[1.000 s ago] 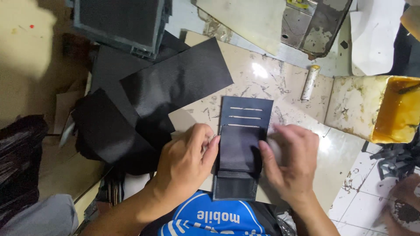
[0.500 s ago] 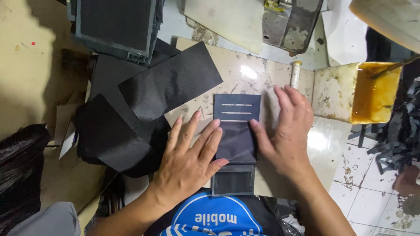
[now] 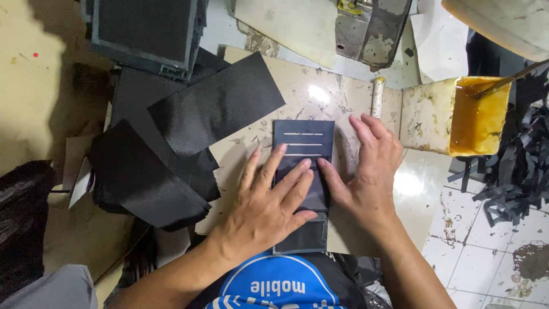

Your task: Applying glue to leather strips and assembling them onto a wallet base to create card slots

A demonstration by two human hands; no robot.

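A dark rectangular leather panel (image 3: 303, 134) with three pale slits lies on a stained stone slab (image 3: 320, 97). My left hand (image 3: 269, 200) lies flat on the panel's lower half, fingers spread and pressing down. My right hand (image 3: 369, 171) rests flat along the panel's right edge, its thumb on the panel and its fingers on the slab. A lower dark flap (image 3: 300, 237) of the piece shows below my left hand.
Black fabric sheets (image 3: 217, 106) lie piled to the left. A stained container of amber glue (image 3: 477, 117) with a brush stands at right, beside a small white tube (image 3: 377, 97). Black strips (image 3: 517, 171) lie on the tiled floor. A grey machine (image 3: 372, 28) sits at the back.
Both hands went from curled over the panel to laid flat, fingers stretched out. The right hand slid to the panel's right edge.
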